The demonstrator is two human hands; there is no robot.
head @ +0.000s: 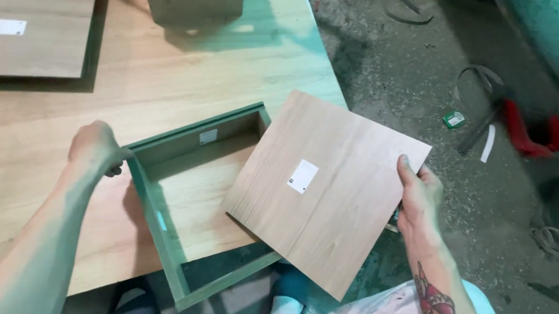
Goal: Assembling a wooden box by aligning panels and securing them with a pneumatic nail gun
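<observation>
As held, panel tilts diagonally

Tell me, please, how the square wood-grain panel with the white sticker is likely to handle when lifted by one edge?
The square wood-grain panel probably stays stiff: the right hand holds one edge and it shows no sag. It seems fairly light, held one-handed. Its smooth face may slip.

Square panel covers frame opening (right half), left half open

Bright teal-tinted light, soft shadows, slight blur.
</observation>
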